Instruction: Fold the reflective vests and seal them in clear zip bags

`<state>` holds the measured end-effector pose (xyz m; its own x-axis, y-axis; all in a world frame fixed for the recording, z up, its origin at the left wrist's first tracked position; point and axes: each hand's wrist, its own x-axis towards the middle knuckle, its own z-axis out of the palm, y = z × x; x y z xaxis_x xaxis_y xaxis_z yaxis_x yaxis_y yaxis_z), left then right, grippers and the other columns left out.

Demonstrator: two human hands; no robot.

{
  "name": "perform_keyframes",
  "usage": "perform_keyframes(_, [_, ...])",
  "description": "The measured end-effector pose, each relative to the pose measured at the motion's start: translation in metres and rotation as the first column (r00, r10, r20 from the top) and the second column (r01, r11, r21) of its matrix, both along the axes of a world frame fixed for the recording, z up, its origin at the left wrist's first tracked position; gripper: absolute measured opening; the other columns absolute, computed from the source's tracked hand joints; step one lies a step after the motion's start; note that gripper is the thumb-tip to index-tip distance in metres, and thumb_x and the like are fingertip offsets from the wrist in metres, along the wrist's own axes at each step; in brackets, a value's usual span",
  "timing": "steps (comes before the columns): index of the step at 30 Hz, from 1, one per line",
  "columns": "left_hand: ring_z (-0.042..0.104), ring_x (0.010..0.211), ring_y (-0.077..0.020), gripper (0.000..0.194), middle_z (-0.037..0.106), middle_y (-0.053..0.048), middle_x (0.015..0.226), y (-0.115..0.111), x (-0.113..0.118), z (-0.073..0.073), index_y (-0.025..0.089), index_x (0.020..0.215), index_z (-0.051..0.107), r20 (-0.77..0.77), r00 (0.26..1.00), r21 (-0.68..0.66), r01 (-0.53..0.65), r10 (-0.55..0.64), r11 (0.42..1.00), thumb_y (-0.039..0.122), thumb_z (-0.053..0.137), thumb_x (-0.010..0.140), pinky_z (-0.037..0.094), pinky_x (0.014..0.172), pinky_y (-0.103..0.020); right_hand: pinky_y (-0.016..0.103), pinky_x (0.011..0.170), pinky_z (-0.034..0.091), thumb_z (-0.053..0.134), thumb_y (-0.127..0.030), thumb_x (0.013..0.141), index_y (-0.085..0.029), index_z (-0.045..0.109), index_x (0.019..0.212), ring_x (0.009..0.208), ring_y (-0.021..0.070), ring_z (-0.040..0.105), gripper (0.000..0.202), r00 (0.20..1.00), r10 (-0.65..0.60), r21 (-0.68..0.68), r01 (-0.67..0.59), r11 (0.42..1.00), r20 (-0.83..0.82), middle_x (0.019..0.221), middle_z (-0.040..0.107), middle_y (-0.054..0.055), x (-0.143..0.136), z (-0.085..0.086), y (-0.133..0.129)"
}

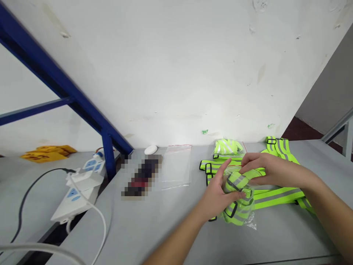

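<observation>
A clear plastic bag [249,221] holds a bundled neon-yellow reflective strap [238,213] with grey stripes and black buckles. My left hand [216,197] is closed around the bag's left side, its thumb across the front. At the bag's upper opening, my right hand [268,169] has its fingers bent onto the strap and the bag's edge; the fingertips are partly hidden. More neon-yellow reflective straps [278,197] lie spread on the table beneath and to the right. Behind the hands sits another packed bag [227,147] of the same straps.
Flat clear zip bags [176,165] lie left of my hands, near a white round object [150,149] and a pixelated dark item [142,176]. Further left are a blue metal frame [109,154], power strips [82,187] with cables and yellow packets [48,152]. A white wall [171,73] stands behind.
</observation>
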<state>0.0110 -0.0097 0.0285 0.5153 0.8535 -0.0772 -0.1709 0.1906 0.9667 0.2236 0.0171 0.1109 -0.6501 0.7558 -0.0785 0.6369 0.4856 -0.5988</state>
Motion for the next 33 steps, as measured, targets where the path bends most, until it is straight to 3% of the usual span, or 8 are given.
perform_keyframes(7, [0.049, 0.124, -0.0257, 0.096, 0.054, -0.009, 0.134, 0.016, -0.008, -0.013, 0.027, 0.145, 0.027, 0.051, 0.999, 0.015, 0.007, -0.008, 1.0, 0.029, 0.082, 0.066, 0.043, 0.101, -0.039, 0.025, 0.057, 0.043, 0.048, -0.027, 0.094, -0.024, 0.071, 0.104, 0.076, 0.0151, 0.058, 0.025, 0.957, -0.014, 0.184, 0.07, 0.98, -0.289, 0.095, 0.061, 0.007, -0.016, -0.039, -0.002])
perform_keyframes(11, [0.055, 0.117, -0.0275, 0.07, 0.06, -0.01, 0.127, 0.02, -0.011, -0.018, 0.022, 0.129, 0.052, -0.024, 0.998, -0.005, 0.052, -0.052, 0.999, 0.036, 0.08, 0.067, 0.045, 0.098, -0.04, 0.025, 0.055, 0.042, 0.048, -0.027, 0.094, -0.025, 0.07, 0.104, 0.077, 0.0157, 0.057, 0.024, 0.92, -0.015, 0.215, 0.108, 0.971, -0.392, 0.091, 0.06, 0.007, -0.02, -0.052, 0.0])
perform_keyframes(16, [0.065, 0.096, -0.0233, 0.051, 0.069, -0.006, 0.105, 0.017, -0.011, -0.017, 0.021, 0.113, 0.062, -0.062, 0.992, -0.115, 0.098, -0.106, 0.989, 0.036, 0.079, 0.068, 0.05, 0.087, -0.037, 0.026, 0.054, 0.043, 0.053, -0.032, 0.092, -0.029, 0.073, 0.097, 0.078, 0.0167, 0.056, 0.02, 0.91, -0.041, 0.157, 0.116, 0.981, -0.414, 0.092, 0.055, 0.006, -0.018, -0.054, 0.002])
perform_keyframes(22, [0.062, 0.101, -0.0234, 0.049, 0.067, -0.007, 0.11, 0.021, -0.009, -0.021, 0.019, 0.117, 0.059, -0.056, 0.986, -0.051, 0.151, -0.154, 0.987, 0.035, 0.074, 0.073, 0.047, 0.09, -0.037, 0.026, 0.056, 0.045, 0.058, -0.038, 0.088, -0.027, 0.073, 0.095, 0.08, 0.0171, 0.057, 0.02, 0.932, -0.095, -0.009, 0.098, 0.995, -0.351, 0.097, 0.057, 0.006, -0.014, -0.05, 0.002])
perform_keyframes(26, [0.061, 0.095, -0.0205, 0.044, 0.067, -0.006, 0.104, 0.023, -0.008, -0.023, 0.018, 0.113, 0.06, -0.079, 0.982, -0.012, 0.173, -0.173, 0.985, 0.037, 0.072, 0.075, 0.047, 0.085, -0.033, 0.03, 0.065, 0.049, 0.064, -0.04, 0.084, -0.027, 0.068, 0.109, 0.084, 0.0186, 0.058, 0.028, 0.949, -0.146, -0.064, 0.133, 0.989, -0.278, 0.105, 0.057, 0.006, -0.018, -0.049, -0.002])
perform_keyframes(30, [0.06, 0.084, -0.0182, 0.035, 0.066, -0.003, 0.09, 0.025, -0.008, -0.018, 0.018, 0.106, 0.062, -0.154, 0.972, 0.001, 0.181, -0.179, 0.983, 0.034, 0.07, 0.076, 0.047, 0.079, -0.031, 0.033, 0.073, 0.049, 0.052, -0.038, 0.092, -0.03, 0.061, 0.122, 0.089, 0.0195, 0.057, 0.032, 0.967, -0.111, -0.062, 0.099, 0.993, -0.23, 0.109, 0.056, 0.006, -0.023, -0.048, -0.007])
perform_keyframes(33, [0.06, 0.092, -0.0202, 0.034, 0.067, -0.004, 0.097, 0.026, -0.01, -0.014, 0.019, 0.109, 0.064, -0.169, 0.97, 0.078, 0.193, -0.177, 0.978, 0.027, 0.069, 0.076, 0.046, 0.085, -0.032, 0.033, 0.076, 0.049, 0.043, -0.039, 0.096, -0.032, 0.058, 0.125, 0.09, 0.019, 0.056, 0.034, 0.969, -0.061, -0.073, 0.045, 0.996, -0.238, 0.106, 0.055, 0.006, -0.024, -0.047, -0.008])
